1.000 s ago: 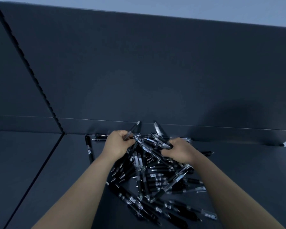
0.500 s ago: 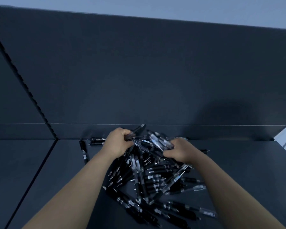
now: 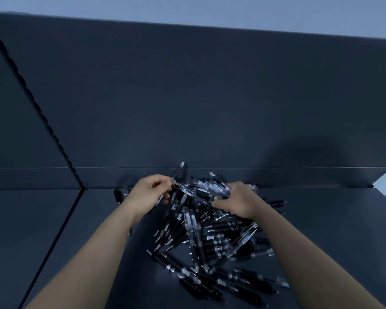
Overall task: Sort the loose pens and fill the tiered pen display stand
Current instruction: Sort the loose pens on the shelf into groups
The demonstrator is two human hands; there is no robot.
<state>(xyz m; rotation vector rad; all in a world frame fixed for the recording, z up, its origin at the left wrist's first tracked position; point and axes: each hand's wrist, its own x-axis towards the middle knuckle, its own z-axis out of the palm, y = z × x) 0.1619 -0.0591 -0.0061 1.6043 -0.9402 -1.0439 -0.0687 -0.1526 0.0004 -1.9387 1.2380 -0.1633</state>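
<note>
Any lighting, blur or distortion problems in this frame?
Head view: dim bluish light, black pens barely stand out from the dark table; soft shadow on the back panel at right; left hand and right hand slightly blurred; wide lens bends the panel's top edge.

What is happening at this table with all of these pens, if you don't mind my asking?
A person is sorting through a pile of black and clear pens on a dark surface. The left hand and right hand both grip a bundle of pens at the pile's far edge. No display stand is in view.
</note>
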